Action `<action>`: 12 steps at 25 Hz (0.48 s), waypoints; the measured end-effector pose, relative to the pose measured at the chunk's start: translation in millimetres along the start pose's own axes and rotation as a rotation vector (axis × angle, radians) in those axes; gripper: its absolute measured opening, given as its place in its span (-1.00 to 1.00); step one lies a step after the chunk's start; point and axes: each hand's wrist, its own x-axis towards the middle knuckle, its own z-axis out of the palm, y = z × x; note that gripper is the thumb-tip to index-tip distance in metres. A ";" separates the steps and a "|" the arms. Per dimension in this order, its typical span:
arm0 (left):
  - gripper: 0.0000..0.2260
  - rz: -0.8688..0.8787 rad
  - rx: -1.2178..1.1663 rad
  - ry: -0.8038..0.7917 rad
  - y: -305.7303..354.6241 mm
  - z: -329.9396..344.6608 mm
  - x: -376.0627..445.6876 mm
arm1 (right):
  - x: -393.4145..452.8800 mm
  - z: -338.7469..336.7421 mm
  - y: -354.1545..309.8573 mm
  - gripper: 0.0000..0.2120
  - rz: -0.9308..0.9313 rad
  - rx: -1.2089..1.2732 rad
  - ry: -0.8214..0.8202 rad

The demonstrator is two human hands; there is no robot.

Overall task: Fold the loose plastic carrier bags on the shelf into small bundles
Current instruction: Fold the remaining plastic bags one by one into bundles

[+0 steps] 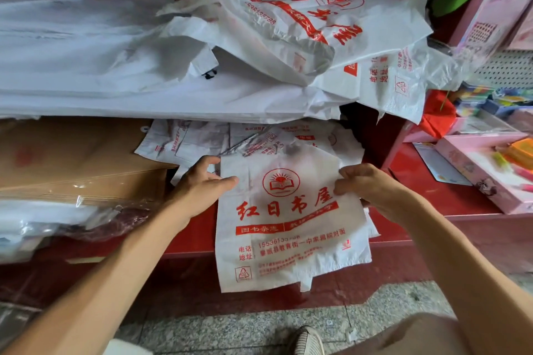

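Carrier bag (288, 219) hangs over the red shelf (190, 242) edge; left hand (202, 184) and right hand (366, 187) each pinch an upper side.

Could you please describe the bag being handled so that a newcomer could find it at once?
On the red shelf, at its front edge, a white carrier bag hangs over. Unlike the crumpled bags piled above, it lies flat, logo up, pinched by the left hand and right hand.

A dark red shelf unit (432, 204) fills the wall here. Below it runs a speckled grey stone floor (230, 328). To the shelf's right stands a pink rack (476, 3) with a white pegboard panel (507, 69).
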 end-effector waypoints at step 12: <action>-0.50 0.264 0.432 0.218 6.0 28.9 19.9 | 34.1 5.2 1.3 -0.43 -0.130 0.333 0.125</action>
